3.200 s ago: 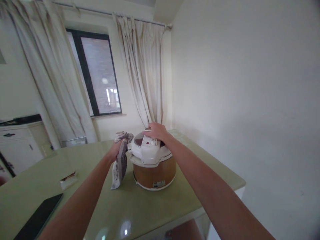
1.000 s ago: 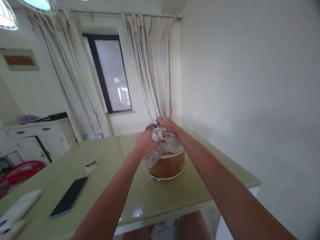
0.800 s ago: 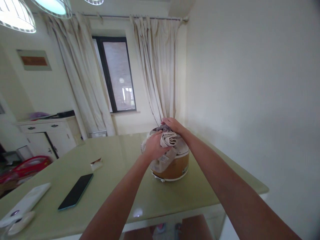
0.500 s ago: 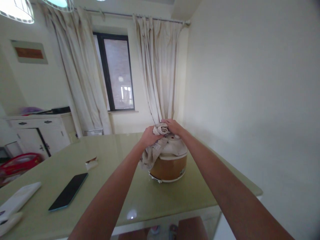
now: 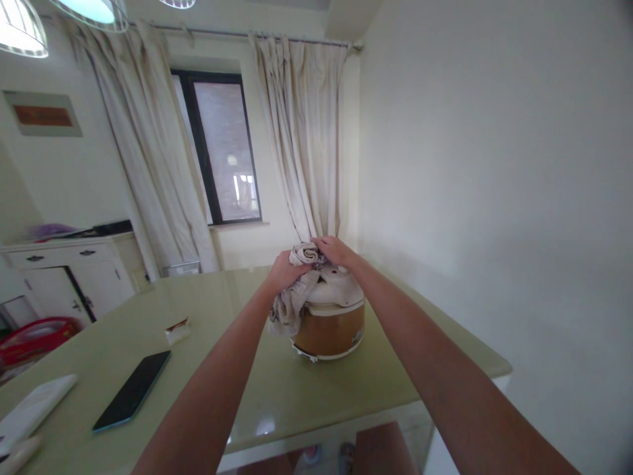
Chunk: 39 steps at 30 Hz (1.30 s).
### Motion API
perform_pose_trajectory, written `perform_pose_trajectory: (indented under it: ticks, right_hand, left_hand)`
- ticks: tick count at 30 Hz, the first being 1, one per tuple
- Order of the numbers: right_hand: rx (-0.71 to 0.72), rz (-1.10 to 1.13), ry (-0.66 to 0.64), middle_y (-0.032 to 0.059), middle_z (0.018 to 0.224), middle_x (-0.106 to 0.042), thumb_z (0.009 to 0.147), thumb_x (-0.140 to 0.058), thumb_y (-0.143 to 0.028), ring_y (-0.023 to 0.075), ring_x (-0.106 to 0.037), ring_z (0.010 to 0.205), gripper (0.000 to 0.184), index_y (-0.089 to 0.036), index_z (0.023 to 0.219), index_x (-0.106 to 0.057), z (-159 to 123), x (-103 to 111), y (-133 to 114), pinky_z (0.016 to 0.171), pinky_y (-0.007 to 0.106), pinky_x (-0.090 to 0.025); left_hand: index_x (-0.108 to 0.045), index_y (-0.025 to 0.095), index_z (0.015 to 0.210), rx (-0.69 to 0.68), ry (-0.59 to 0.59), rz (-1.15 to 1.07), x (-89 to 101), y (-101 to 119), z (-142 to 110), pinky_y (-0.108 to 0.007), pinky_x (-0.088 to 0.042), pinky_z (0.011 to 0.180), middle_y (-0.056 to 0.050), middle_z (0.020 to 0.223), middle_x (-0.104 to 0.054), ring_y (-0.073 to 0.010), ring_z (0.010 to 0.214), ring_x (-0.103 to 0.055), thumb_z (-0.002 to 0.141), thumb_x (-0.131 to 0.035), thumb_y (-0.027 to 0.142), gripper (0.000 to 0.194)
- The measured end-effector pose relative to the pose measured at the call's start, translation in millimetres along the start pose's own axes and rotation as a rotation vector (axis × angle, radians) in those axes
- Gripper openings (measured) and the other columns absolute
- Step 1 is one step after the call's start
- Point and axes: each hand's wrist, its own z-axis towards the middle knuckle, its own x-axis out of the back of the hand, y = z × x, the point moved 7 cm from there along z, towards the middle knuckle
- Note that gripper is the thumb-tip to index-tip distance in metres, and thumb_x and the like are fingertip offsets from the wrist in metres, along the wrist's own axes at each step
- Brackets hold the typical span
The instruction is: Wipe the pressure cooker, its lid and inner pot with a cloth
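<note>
A round rice cooker [image 5: 329, 332] with a brown body and a white lid stands on the table. On its lid is a crumpled, pale greyish cloth [image 5: 289, 310], bunched at the top and hanging down the left side. My left hand [image 5: 285, 269] is closed around the left of the bunch. From the right and behind, my right hand [image 5: 332, 249] grips the same cloth, its fingertips partly hidden. Both arms reach straight forward, one on each side of the cooker.
The pale green table [image 5: 217, 369] also bears a dark phone [image 5: 132, 389], a small packet [image 5: 177, 330] and a white object [image 5: 37, 409] at the left. A red basket [image 5: 39, 340] sits past the left edge. A bare wall [image 5: 494, 198] rises at the right.
The view has turned slightly to the right, so the whole scene sits further left. Both hands keep their hold on the cloth over the cooker, with little other visible change.
</note>
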Motion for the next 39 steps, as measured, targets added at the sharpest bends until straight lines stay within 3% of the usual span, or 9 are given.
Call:
perform_pose_trajectory:
  ticks: [6, 12, 26, 39]
  right_hand:
    - [-0.014, 0.047, 0.002, 0.0092, 0.105, -0.079, 0.111, -0.037, -0.047, 0.0224, -0.070, 0.102, 0.054, -0.015, 0.105, -0.080, -2.9, 2.6, -2.9, 0.091, 0.028, -0.048]
    - [-0.013, 0.105, 0.002, 0.0118, 0.113, -0.080, 0.110, -0.042, -0.051, 0.0261, -0.072, 0.111, 0.050, -0.020, 0.114, -0.081, -4.2, 2.6, -2.2, 0.098, 0.034, -0.051]
    - [-0.028, 0.149, -0.003, 0.0094, 0.110, -0.080, 0.108, -0.044, -0.058, 0.0233, -0.073, 0.108, 0.055, -0.017, 0.105, -0.081, -2.2, -2.3, 3.9, 0.098, 0.033, -0.051]
    - [-0.007, 0.112, 0.000, 0.0087, 0.102, -0.080, 0.107, -0.048, -0.055, 0.0208, -0.073, 0.098, 0.051, -0.016, 0.101, -0.080, -3.2, -0.1, -0.3, 0.085, 0.027, -0.049]
  left_hand:
    - [-0.079, 0.015, 0.118, -0.004, 0.031, 0.007, 8.0, -5.6, -0.1, -0.037, -0.056, 0.105, -0.008, 0.119, -0.080, -0.0283, 0.114, -0.074, 0.075, -0.077, 0.030, 0.046]
    - [-0.079, 0.018, 0.118, 0.129, 0.105, 0.125, 20.8, -21.0, -1.8, -0.038, -0.056, 0.102, -0.007, 0.117, -0.081, -0.0299, 0.115, -0.074, 0.076, -0.075, 0.032, 0.044]
    - [-0.078, 0.019, 0.119, 0.189, 0.153, 0.090, 30.4, -35.7, -2.3, -0.038, -0.053, 0.107, -0.008, 0.126, -0.078, -0.0287, 0.123, -0.071, 0.077, -0.072, 0.032, 0.045]
    - [-0.078, 0.021, 0.118, 0.231, 0.193, 0.051, 33.2, -40.4, -7.6, -0.039, -0.052, 0.109, -0.006, 0.125, -0.078, -0.0284, 0.125, -0.070, 0.078, -0.072, 0.029, 0.041]
